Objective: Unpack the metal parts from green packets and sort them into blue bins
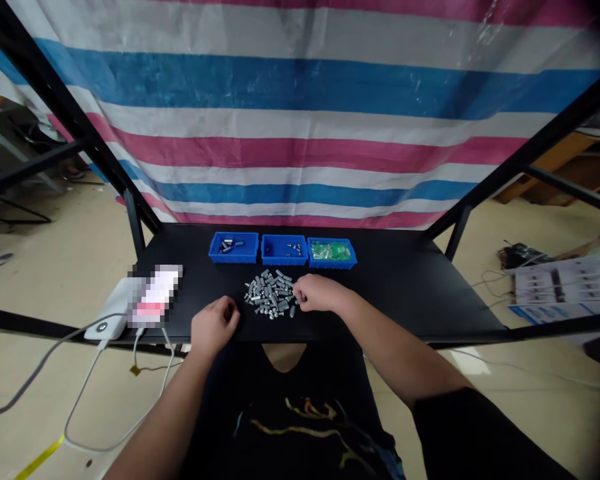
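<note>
A loose pile of small metal parts [270, 293], grey cylinders mixed with shiny screw-like pieces, lies on the black table. My right hand [319, 293] is at the pile's right edge with its fingers pinched together. What they hold, if anything, is too small to make out. To the left of the pile, my left hand [214, 325] rests by the table's front edge. Its fingers are curled in toward the thumb, and nothing shows in the hollow between them.
Behind the pile stand three blue bins: the left bin [234, 259] with a few metal cylinders, the middle bin [284, 261] with small screws, the right bin [331, 264] with green circuit boards. A phone [155, 293] and white power bank [111, 310] with cables occupy the table's left side.
</note>
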Motion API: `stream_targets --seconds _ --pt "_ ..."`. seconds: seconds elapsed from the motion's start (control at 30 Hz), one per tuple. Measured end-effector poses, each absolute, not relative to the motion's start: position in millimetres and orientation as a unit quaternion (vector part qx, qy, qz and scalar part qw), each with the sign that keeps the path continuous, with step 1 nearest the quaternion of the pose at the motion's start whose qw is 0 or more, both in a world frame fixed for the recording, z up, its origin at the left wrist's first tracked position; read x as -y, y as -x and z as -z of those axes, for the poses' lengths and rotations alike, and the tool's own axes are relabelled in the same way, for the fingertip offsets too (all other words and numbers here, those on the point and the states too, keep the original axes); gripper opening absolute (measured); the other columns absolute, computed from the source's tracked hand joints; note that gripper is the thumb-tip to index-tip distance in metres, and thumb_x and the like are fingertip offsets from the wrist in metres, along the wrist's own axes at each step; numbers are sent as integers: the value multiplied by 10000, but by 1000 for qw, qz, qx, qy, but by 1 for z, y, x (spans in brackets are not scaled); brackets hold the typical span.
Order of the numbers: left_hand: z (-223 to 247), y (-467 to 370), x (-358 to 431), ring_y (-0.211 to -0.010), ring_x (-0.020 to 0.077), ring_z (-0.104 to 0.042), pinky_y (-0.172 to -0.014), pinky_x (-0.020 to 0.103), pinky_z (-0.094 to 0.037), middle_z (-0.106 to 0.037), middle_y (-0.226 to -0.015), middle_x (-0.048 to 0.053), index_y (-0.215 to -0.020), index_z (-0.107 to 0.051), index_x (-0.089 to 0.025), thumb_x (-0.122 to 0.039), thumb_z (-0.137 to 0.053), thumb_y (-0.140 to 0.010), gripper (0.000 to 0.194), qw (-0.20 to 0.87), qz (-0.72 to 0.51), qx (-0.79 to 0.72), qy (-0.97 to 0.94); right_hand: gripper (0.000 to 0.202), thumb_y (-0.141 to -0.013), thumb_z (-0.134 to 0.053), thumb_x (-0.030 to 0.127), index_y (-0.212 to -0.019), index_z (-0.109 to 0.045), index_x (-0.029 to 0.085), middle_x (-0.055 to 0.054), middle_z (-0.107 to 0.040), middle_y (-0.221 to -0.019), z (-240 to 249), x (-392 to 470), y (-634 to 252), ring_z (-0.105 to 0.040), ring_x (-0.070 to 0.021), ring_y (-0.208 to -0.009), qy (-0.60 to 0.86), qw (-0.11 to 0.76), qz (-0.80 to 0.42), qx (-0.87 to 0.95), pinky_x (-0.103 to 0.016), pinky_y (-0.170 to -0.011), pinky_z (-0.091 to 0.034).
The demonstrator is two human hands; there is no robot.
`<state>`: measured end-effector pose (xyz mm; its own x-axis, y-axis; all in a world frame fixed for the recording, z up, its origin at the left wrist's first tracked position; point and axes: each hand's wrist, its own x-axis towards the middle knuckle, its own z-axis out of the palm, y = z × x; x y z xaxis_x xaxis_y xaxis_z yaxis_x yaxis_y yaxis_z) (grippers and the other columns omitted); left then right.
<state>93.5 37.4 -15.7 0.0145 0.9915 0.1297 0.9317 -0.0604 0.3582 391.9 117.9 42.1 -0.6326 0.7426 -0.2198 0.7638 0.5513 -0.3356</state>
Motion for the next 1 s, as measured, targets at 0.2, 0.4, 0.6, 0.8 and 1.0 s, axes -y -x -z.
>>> stream_targets --seconds 0.2,0.4,0.6,0.8,1.0 --pt "16 -93 -37 -737 155 -610 -626 254 -321 -675 -797 -2 -916 -646 -248 -373 -531 -935 171 83 -184 -678 -707 146 -936 -614 262 -1056 -681 212 -66 -686 -1099 -80 -140 -338 -640 -206 -975 -512 -224 57 -828 -282 -785 -439" --pt "17 -91 -36 -748 162 -614 -635 255 -332 -678 -803 6 -918 -646 -247 -364 -524 -939 171 77 -187 -672 -713 70 -920 -622 249 -945 -675 210 -53 -687 -1005 -63 -128 -345 -643 -194 -901 -556 -192 82 -804 -280 -741 -429" --pt "17 -91 -37 -734 154 -614 -619 255 -325 -677 -802 -7 -927 -655 -255 -375 -548 -932 161 83 -181 -673 -712 137 -817 -691 171 -941 -689 228 -21 -673 -956 -36 -102 -381 -626 -160 -834 -504 -80 184 -840 -260 -702 -395" --pt "15 -92 -37 -722 149 -608 -615 256 -314 -662 -776 -12 -914 -655 -252 -377 -538 -936 172 80 -176 -677 -710 156 -796 -666 122 -920 -671 217 -18 -643 -963 -31 -87 -387 -588 -144 -806 -475 -72 210 -851 -257 -690 -379" --pt "15 -93 -37 -719 148 -605 -611 258 -312 -665 -785 -13 -913 -657 -255 -376 -541 -932 169 82 -172 -679 -709 137 -784 -672 104 -877 -702 200 -23 -636 -973 -33 -79 -392 -556 -135 -777 -411 -31 254 -875 -264 -668 -366"
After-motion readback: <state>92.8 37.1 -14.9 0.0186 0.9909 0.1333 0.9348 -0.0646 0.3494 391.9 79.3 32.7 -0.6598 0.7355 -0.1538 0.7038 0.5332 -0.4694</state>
